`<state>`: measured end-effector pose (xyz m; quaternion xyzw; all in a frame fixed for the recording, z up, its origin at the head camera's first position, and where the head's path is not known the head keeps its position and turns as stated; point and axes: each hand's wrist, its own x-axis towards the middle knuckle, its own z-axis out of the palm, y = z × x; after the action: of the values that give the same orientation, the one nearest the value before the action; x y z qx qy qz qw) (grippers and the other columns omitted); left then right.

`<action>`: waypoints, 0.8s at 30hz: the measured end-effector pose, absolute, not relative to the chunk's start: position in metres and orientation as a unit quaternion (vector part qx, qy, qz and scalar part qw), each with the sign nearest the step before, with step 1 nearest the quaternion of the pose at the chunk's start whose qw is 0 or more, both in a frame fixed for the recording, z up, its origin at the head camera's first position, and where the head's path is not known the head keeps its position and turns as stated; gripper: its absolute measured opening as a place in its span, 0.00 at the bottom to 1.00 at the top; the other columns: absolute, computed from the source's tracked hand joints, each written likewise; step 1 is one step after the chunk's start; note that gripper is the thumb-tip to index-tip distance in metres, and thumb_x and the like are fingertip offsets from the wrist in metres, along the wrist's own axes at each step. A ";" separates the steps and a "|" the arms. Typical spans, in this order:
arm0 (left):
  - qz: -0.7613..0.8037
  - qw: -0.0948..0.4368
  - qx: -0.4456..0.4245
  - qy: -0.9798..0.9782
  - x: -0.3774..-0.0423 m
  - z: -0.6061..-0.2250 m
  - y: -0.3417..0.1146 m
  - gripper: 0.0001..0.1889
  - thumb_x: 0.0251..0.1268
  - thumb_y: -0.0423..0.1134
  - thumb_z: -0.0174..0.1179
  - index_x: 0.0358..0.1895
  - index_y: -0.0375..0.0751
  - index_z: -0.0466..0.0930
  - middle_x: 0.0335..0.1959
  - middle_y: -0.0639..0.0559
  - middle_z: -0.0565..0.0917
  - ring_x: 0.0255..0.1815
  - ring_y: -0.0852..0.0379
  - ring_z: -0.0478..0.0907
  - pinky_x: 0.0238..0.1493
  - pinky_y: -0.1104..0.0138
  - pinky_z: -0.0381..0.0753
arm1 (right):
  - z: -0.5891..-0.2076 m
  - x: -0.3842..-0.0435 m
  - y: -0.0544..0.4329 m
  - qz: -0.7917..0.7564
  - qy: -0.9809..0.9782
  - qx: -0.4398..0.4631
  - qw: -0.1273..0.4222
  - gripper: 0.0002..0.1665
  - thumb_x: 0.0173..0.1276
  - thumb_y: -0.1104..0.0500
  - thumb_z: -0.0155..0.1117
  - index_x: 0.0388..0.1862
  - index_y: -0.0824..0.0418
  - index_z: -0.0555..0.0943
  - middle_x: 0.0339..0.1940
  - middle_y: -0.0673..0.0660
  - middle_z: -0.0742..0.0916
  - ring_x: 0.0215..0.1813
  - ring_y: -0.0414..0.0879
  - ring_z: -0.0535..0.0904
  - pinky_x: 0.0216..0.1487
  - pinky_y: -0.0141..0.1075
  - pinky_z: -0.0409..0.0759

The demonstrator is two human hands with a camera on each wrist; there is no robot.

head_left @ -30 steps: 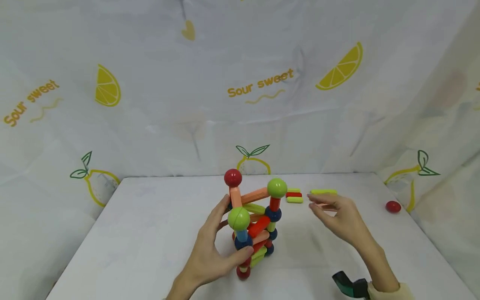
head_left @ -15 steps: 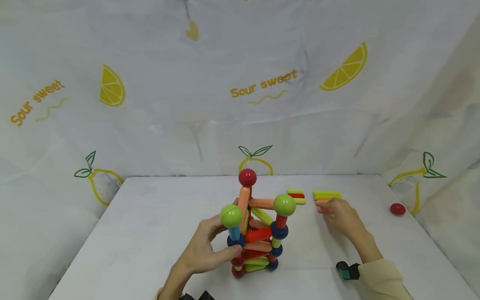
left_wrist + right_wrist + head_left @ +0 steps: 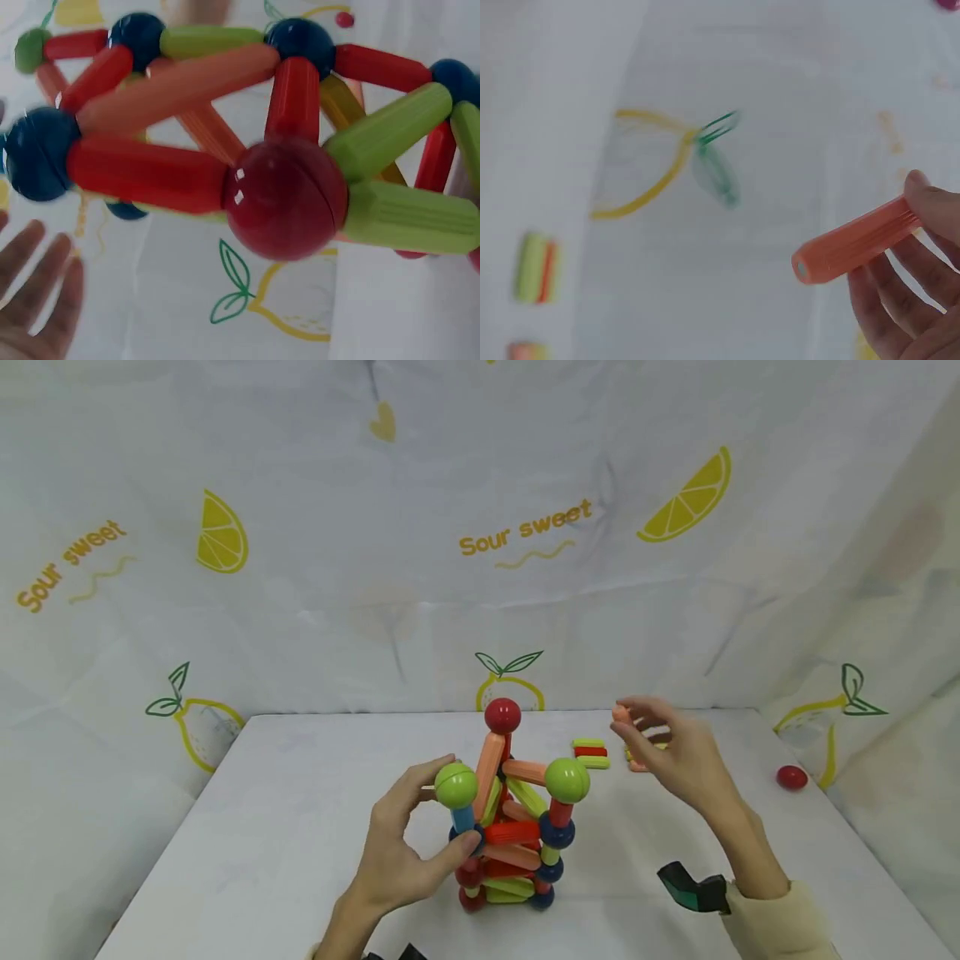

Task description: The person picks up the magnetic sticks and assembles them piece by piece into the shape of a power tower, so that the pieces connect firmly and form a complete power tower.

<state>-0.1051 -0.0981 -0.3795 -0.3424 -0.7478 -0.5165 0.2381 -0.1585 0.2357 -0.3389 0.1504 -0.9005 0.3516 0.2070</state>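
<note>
A tower of magnetic rods and balls (image 3: 512, 833) stands upright on the table, topped by a red ball (image 3: 502, 716) and two green balls. My left hand (image 3: 401, 843) holds its left side, the thumb on a dark blue ball below the left green ball; the fingertips behind are partly hidden. The left wrist view shows the tower's red ball (image 3: 287, 199) and rods close up, with several left fingers (image 3: 41, 292) at the lower left. Raised above the table to the right, my right hand (image 3: 678, 756) pinches an orange magnetic rod (image 3: 855, 240) between thumb and fingers.
Green and red rods (image 3: 591, 752) lie in a small group behind the tower. More rods (image 3: 639, 767) lie partly hidden behind the right hand. A red ball (image 3: 792, 777) rests near the right edge of the white table (image 3: 300, 827). A printed cloth (image 3: 337, 635) hangs behind.
The right hand has reached down to the rods at the back right, taken an orange one and lifted it. The tower has turned and shifted slightly under the left hand.
</note>
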 end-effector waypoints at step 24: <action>-0.464 0.352 -0.343 -0.737 -0.091 -0.366 -0.092 0.10 0.62 0.37 0.73 0.46 0.40 0.87 0.28 0.51 0.88 0.28 0.60 0.83 0.38 0.76 0.84 | -0.267 -0.117 0.142 0.451 -0.764 0.455 0.073 0.15 0.59 0.62 0.79 0.45 0.53 0.89 0.35 0.44 0.90 0.30 0.37 0.76 0.29 0.26 0.75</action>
<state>-0.0906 -0.0915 -0.3658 -0.3432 -0.7367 -0.4644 0.3519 -0.1173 0.1419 -0.2665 0.4551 -0.7641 0.4514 0.0733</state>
